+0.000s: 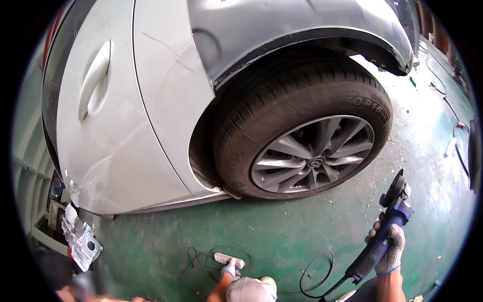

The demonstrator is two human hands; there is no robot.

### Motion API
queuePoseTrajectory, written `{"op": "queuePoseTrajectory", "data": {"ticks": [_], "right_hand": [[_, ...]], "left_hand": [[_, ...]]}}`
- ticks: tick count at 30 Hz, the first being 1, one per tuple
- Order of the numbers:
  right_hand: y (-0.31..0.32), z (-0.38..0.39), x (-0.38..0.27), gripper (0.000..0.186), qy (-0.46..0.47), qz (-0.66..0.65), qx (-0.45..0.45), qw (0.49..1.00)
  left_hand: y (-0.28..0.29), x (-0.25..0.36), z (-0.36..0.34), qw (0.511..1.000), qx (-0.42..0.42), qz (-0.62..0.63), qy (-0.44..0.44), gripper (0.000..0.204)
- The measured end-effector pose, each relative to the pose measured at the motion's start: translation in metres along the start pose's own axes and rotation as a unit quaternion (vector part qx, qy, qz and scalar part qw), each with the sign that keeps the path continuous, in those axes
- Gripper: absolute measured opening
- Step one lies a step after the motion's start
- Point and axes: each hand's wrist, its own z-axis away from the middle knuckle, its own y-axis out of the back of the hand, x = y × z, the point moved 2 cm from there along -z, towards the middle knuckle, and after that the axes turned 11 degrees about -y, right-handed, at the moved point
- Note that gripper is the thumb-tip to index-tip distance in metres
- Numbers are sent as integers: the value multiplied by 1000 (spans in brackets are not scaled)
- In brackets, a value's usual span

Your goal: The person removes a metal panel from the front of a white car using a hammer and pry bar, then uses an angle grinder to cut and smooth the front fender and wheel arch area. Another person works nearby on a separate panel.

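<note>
My right hand (390, 241), in a grey-white glove, grips a blue angle grinder (395, 219) upright at the lower right, its disc end raised beside the wheel and its cord trailing down. My left hand (231, 267), also gloved, holds a white power strip (222, 258) low at the bottom centre, near my grey-clad leg. A white car door (93, 151) fills the left, beside a bare, grey rear wheel arch (236, 22) and a tyre on an alloy wheel (314, 161).
Crumpled silver sheet (83, 241) lies at the lower left, near a blurred co-worker (53, 269). Looped black cables (329, 261) cross the green floor (166, 231); more hoses (455, 146) lie along the right. A pale panelled wall (30, 176) stands at the far left.
</note>
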Motion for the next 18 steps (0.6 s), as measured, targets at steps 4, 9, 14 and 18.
{"op": "queuePoseTrajectory", "data": {"ticks": [4,9,14,18], "right_hand": [[4,-10,-12,65,0,5,-17,1000],[4,-10,-27,68,-28,-27,-73,997],[8,-16,-36,73,-59,2,-105,993],[14,-20,-46,73,-54,25,-108,992]], "left_hand": [[7,-10,29,978,-66,-199,5,92],[19,33,84,898,-138,-391,-147,85],[26,118,154,897,-296,-108,-309,38],[4,300,258,890,-266,139,-343,17]]}}
